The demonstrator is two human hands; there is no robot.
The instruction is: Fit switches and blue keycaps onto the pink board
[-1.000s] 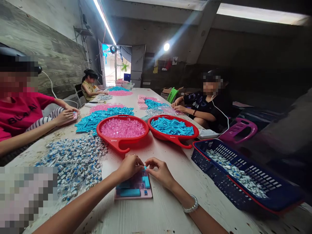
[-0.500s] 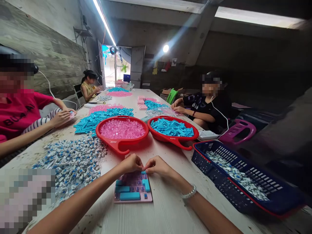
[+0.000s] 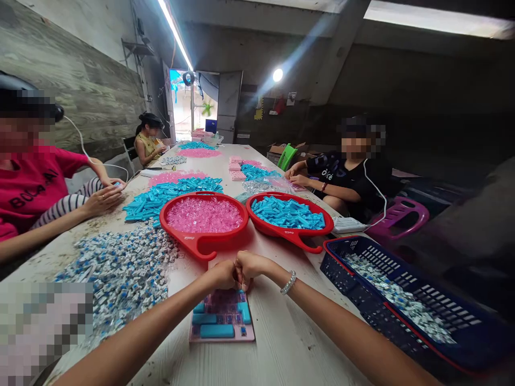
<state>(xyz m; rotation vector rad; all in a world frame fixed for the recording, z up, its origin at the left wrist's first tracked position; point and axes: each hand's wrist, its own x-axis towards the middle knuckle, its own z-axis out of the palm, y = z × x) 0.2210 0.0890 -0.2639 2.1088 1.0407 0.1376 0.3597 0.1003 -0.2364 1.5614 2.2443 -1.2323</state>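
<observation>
Pink rectangular plastic board (image 3: 250, 334) bears blue bars (image 3: 217, 331); left hand (image 3: 223, 274) and right hand (image 3: 251, 265) meet at its far end, grip hidden.

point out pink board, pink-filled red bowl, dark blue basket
Pink board (image 3: 238, 335), head view: bare lower right part
Pink-filled red bowl (image 3: 205, 237), head view: front wall
Dark blue basket (image 3: 354, 287), head view: near wall

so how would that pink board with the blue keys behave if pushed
The pink board looks straight-edged and unbent, so probably stiff. Lying flat on the table, it would likely slide rather than tip.
</observation>
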